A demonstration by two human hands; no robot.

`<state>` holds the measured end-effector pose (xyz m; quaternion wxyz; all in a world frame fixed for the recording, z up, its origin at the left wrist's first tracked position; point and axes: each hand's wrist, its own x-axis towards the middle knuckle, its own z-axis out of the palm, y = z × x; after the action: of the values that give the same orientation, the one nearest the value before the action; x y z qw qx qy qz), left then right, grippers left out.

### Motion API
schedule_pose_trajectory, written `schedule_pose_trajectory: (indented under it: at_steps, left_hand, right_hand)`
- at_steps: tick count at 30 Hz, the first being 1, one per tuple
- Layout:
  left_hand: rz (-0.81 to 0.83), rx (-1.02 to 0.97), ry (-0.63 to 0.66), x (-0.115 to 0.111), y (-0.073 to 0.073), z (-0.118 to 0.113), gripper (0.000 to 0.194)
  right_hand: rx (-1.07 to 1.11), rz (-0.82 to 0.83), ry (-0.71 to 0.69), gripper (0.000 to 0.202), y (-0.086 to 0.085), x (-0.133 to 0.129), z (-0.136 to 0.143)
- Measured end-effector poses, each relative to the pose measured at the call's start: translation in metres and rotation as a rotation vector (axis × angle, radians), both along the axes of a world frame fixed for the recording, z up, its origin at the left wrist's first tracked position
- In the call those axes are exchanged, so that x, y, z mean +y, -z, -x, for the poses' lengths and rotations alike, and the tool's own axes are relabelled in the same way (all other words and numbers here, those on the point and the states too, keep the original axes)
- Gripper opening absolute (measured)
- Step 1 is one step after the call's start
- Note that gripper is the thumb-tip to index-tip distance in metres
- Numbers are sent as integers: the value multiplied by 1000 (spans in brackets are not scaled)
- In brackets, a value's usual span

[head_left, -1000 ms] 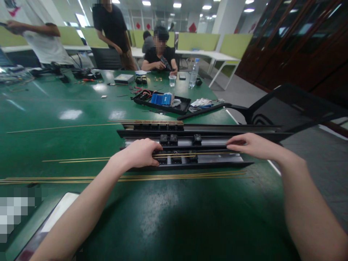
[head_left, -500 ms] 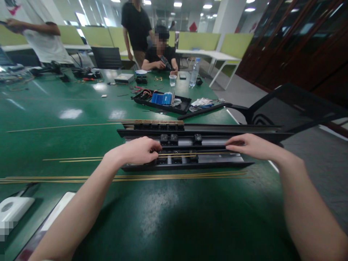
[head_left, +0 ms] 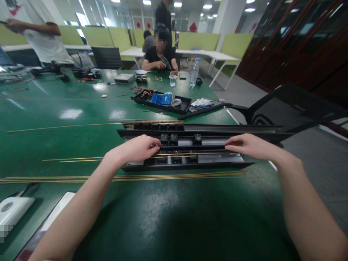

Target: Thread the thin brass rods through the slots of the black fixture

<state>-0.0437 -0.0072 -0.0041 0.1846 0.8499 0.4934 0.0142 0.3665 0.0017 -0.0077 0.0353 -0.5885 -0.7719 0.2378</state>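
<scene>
Two long black channels with metallic insides lie in front of me, the near channel (head_left: 212, 166) and the far channel (head_left: 233, 134). Small black blocks (head_left: 174, 139) sit inside them. My left hand (head_left: 140, 148) pinches the dark wall (head_left: 190, 147) between the two rows of blocks. At the right end of that same wall, my right hand (head_left: 246, 145) has thumb and fingers closed on it. Just below the fingers, thin brass rods (head_left: 176, 155) run across the near blocks and stick out to the left. My hands hide both ends of the wall.
Several brass rods (head_left: 174, 176) lie nearer on the green table (head_left: 168, 217), and more rest on the far channel. Beyond are a black tray (head_left: 163, 103), gloves (head_left: 201, 104), a bottle (head_left: 194, 72) and a cup (head_left: 173, 80). A chair (head_left: 296, 105) stands right; a person (head_left: 160, 58) sits opposite holding a tool.
My left hand's fingers have shifted slightly upward, uncovering more of the near blocks. My right hand has barely moved. In the background, a standing person has moved right, behind the seated one.
</scene>
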Motion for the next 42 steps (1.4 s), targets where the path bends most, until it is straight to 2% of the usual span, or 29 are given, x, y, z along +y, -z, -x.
schedule_pose_trajectory:
  at_steps: [4, 7, 13, 20, 28, 33, 36, 42]
  left_hand:
    - [-119, 131, -81, -1, -2, -3, 38]
    - [-176, 201, -94, 1, 0, -4, 37]
    - [-173, 217, -62, 4, 8, -3, 37]
    - [-165, 273, -85, 7, 14, -4, 39]
    - [-124, 194, -94, 8, 16, 2, 39]
    - [-180, 115, -122, -2, 19, 9, 47]
    - [-197, 98, -102, -15, 23, 13, 56]
    - [-346, 144, -91, -36, 32, 18, 81]
  right_hand:
    - [7, -3, 0, 39, -1, -1, 2]
    - [9, 3, 4, 39, -1, -1, 3]
    - [9, 9, 10, 38, -2, -2, 5]
    - [2, 8, 0, 38, -2, -2, 7]
    - [5, -7, 6, 39, -4, -4, 9]
    - [-3, -16, -7, 40, -4, -4, 10]
    - [-2, -13, -12, 39, -5, -4, 10]
    - [20, -28, -32, 38, -6, -7, 11]
